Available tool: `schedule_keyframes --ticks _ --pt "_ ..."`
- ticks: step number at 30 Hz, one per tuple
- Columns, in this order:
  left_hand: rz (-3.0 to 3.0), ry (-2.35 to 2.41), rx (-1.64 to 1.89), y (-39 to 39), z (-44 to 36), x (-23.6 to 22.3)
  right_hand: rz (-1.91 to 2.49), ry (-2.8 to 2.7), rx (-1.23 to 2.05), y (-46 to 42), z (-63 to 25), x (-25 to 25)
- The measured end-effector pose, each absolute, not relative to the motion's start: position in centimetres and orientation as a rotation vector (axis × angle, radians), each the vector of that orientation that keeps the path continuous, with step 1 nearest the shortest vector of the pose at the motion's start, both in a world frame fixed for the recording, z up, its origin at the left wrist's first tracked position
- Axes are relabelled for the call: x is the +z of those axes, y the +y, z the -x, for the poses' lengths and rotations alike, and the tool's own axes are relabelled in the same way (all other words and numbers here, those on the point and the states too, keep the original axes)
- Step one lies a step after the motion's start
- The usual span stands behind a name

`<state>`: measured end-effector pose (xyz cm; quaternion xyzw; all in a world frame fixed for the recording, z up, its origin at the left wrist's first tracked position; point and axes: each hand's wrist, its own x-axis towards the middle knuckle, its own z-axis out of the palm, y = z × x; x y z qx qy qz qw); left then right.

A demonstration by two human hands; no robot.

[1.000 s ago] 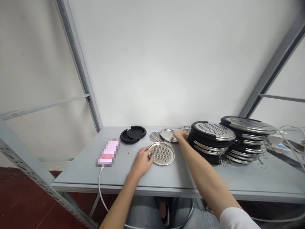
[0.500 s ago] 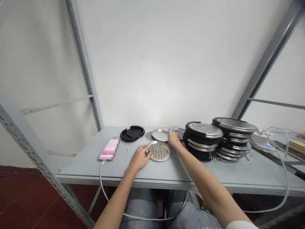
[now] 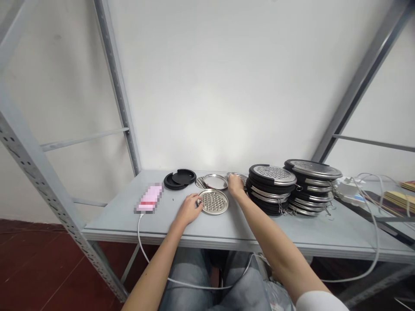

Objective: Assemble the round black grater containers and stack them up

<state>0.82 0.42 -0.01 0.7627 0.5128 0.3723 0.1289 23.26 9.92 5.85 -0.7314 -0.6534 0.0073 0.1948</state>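
Observation:
My left hand (image 3: pixel 190 206) rests on the grey shelf with its fingers curled against the left rim of a round perforated steel disc (image 3: pixel 213 201). My right hand (image 3: pixel 235 185) reaches further back and lies over another perforated disc (image 3: pixel 239 176), fingers bent on its edge. Between them sits a plain shiny steel disc (image 3: pixel 215 182), partly covering a flat mesh disc (image 3: pixel 199 182). A black round base with a loose black lid (image 3: pixel 180 179) lies to the left of these.
Two stacks of black-and-steel round graters (image 3: pixel 271 188) (image 3: pixel 312 185) stand at the right. A pink phone (image 3: pixel 149 199) on a white cable (image 3: pixel 141 242) lies at the left. Power strip and cables (image 3: pixel 352 190) crowd the far right. Slanted shelf posts (image 3: pixel 116 86) flank the shelf (image 3: pixel 227 229).
The view has shifted so everything sits further left and back. Both hands stay on their discs, with the right hand moved slightly left along the rear disc.

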Motion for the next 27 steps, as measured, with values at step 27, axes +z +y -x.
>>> schedule_keyframes --ticks 27 --pt "-2.053 1.223 1.280 0.6 -0.7 0.6 1.102 -1.252 0.799 1.7 -23.8 6.7"
